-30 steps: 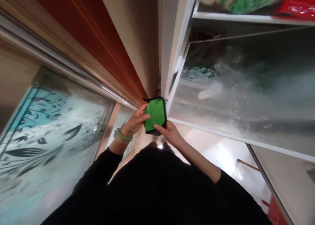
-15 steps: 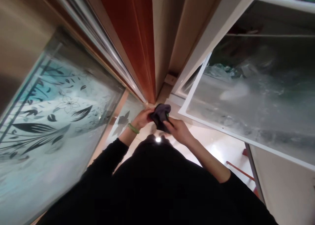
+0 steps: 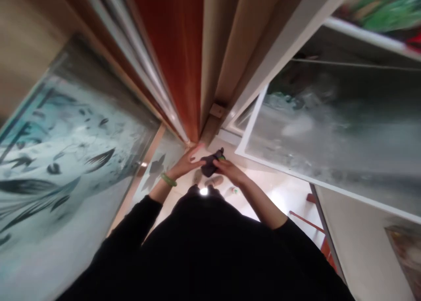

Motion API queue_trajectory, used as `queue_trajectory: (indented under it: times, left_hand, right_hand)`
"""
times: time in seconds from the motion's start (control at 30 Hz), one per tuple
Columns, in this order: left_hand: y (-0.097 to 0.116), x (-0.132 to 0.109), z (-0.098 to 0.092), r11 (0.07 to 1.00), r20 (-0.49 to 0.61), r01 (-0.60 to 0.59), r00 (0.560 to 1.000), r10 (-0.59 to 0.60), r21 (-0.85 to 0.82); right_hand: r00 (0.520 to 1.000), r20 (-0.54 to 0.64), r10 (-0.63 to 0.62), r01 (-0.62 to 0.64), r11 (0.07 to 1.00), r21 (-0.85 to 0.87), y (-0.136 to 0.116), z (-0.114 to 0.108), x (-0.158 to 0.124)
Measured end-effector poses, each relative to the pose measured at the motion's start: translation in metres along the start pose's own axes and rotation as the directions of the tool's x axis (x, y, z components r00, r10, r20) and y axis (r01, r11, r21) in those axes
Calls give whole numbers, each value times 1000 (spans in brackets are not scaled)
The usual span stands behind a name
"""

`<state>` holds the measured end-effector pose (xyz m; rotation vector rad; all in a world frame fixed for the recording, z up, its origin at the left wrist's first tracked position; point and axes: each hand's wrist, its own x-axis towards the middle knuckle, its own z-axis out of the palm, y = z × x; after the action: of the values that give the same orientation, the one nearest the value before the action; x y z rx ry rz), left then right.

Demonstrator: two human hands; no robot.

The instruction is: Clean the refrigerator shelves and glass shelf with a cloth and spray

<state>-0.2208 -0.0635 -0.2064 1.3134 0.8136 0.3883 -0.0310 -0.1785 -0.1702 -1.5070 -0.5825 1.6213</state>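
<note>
A small dark purple-grey bundle, which looks like folded cloth [image 3: 209, 166], is held in front of my body, with a bit of green at its right side. My right hand [image 3: 230, 171] is closed on its right edge, thumb on top. On the other side, my left hand [image 3: 186, 164] has its fingers spread, slightly blurred. Its thumb reaches to the bundle's left edge, and I cannot tell whether it touches. A green bangle [image 3: 169, 179] circles my left wrist. The bundle's exact kind is unclear.
A glass panel with a leaf print [image 3: 82, 160] stands at left. Ahead is a red-brown wooden post [image 3: 184, 64] beside a metal rail. A white-framed glass pane [image 3: 329, 130] fills the right. My feet show on the pale floor [image 3: 259, 187], where a red-brown bar [image 3: 305, 221] appears.
My left hand has come off the bundle and opened its fingers. The bundle is turned and folded smaller in my right hand. The view has shifted a little to the right.
</note>
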Motion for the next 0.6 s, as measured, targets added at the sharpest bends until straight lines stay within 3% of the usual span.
queue_trajectory:
  times: [0.07,0.1,0.17,0.23,0.3,0.37,0.43,0.5,0.57,0.6]
  left_hand:
    - [14,-3,-3,996,137,-37,990,26,77]
    - [22,-5,-6,998,147,-22,989,12,65]
    - [41,-9,-12,999,87,-36,996,37,-7]
    - [67,-14,-12,987,-37,-124,992,121,-98]
    - [101,-20,2,963,-89,-239,969,229,-122]
    - [138,-23,30,934,-17,-348,938,348,-80]
    - [170,-22,64,905,221,-422,878,424,-60]
    - [190,-13,94,882,458,-467,774,438,-55]
    - [195,5,113,861,531,-508,728,434,-8]
    - [191,16,117,845,485,-535,745,458,24]
  right_hand:
    - [996,57,-66,60,993,97,-12,14,-19]
    - [990,65,-124,115,985,128,-20,19,-31]
    - [966,50,-254,244,958,154,-41,28,-58]
    - [923,5,-384,381,917,118,-60,34,-88]
    - [854,-36,-520,520,854,16,-76,36,-113]
    - [776,-89,-624,615,781,-111,-88,32,-128]
    - [717,-210,-664,633,747,-203,-100,16,-131]
    - [655,-374,-657,600,753,-271,-114,-19,-128]
    - [550,-494,-674,529,738,-418,-132,-70,-129]
    - [475,-516,-713,453,701,-551,-141,-100,-132]
